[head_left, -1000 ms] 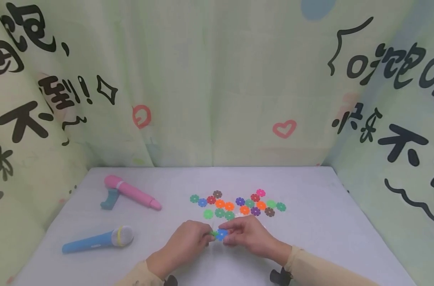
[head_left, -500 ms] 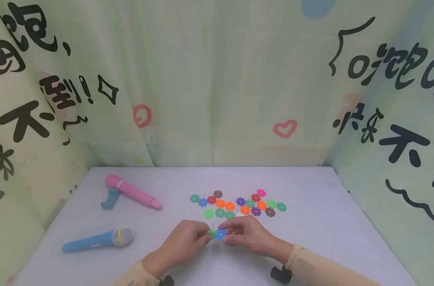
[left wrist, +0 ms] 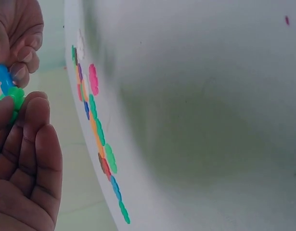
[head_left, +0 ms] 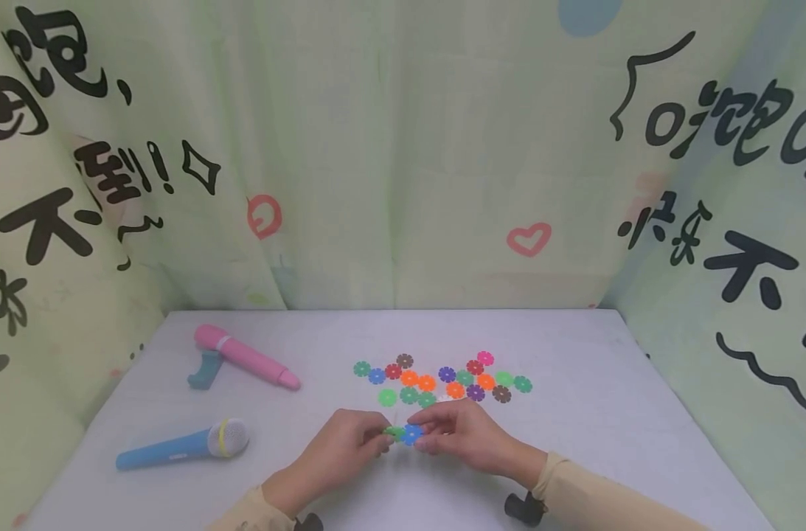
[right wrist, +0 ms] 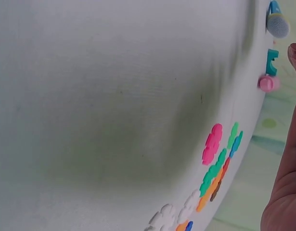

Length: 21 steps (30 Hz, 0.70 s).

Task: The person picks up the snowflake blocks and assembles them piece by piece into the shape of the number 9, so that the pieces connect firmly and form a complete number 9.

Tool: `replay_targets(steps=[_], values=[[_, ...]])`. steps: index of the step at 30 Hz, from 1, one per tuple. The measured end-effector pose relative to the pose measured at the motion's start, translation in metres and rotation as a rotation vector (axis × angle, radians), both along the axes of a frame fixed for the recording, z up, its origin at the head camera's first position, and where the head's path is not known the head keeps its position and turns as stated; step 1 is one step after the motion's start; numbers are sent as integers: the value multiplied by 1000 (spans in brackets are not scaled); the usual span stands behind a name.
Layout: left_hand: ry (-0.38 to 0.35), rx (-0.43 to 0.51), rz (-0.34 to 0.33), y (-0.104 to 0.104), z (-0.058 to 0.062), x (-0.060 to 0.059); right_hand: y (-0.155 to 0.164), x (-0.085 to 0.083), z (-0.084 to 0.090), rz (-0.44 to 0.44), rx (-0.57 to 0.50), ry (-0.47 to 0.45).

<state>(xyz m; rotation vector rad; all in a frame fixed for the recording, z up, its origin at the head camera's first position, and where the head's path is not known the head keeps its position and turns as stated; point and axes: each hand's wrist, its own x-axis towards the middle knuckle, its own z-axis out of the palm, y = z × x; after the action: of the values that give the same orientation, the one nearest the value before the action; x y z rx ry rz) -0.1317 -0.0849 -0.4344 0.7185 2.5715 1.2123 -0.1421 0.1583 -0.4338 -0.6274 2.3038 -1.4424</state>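
Note:
My left hand pinches a green snowflake disc, a small flat flower-shaped piece, between thumb and fingers. Facing it, my right hand pinches a blue snowflake disc by its right side. The two discs meet edge to edge just above the table; whether their slots interlock I cannot tell. From the left wrist, the green disc stands at an angle against the blue disc. The right wrist view catches only part of my right hand, with the discs out of sight.
Several loose snowflake discs in mixed colours lie flat beyond my hands. On the left are a pink toy microphone, a small teal piece touching it, and a blue toy microphone. A printed curtain surrounds the white table.
My left hand has shifted slightly left and its grip has changed, so more of the green disc shows. The right hand and blue disc have barely moved.

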Motion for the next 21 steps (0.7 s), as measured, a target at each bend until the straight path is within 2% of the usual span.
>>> replay_targets(steps=[17, 21], values=[[47, -9, 5, 0, -1, -1, 1, -3, -4, 1, -79, -49], [85, -13, 8, -1, -1, -1, 1, -3, -2, -8, -96, -90]])
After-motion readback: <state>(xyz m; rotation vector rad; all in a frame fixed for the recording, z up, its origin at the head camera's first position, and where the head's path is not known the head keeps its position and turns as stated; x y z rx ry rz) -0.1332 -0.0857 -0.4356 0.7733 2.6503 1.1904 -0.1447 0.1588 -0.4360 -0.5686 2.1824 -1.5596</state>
